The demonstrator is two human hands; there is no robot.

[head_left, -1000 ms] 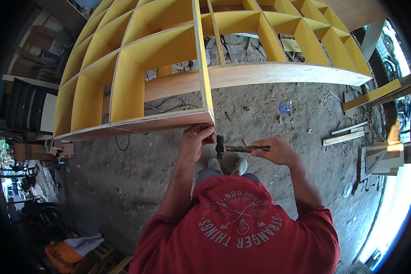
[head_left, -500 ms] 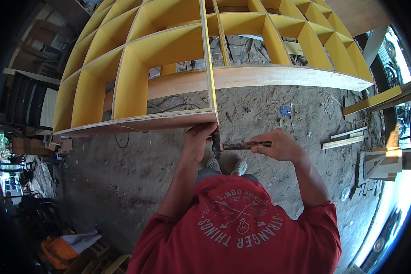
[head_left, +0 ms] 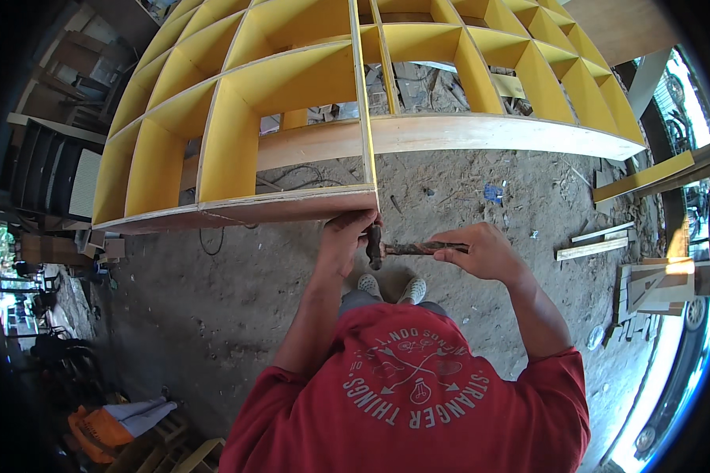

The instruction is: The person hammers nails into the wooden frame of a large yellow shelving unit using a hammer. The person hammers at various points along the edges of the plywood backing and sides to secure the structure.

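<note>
A big yellow plywood shelf unit (head_left: 292, 79) with several open compartments stands on the dirt floor in front of me. My left hand (head_left: 345, 239) is pressed against the unit's near bottom corner, fingers pinched together; whether a nail sits between them I cannot tell. In my right hand (head_left: 482, 251) I grip the handle of a hammer (head_left: 406, 248) held level, its dark head close to my left fingers at the corner. Below the hands I see my grey shoes and red shirt.
Loose wooden strips (head_left: 596, 243) and stacked offcuts (head_left: 655, 284) lie at the right. A yellow board (head_left: 647, 175) leans at the far right. A dark cable (head_left: 209, 240) trails under the shelf at the left. An orange bundle (head_left: 106, 426) sits at lower left.
The hammer head has moved left, nearer my left fingers at the shelf corner. My left hand has stayed at the corner.
</note>
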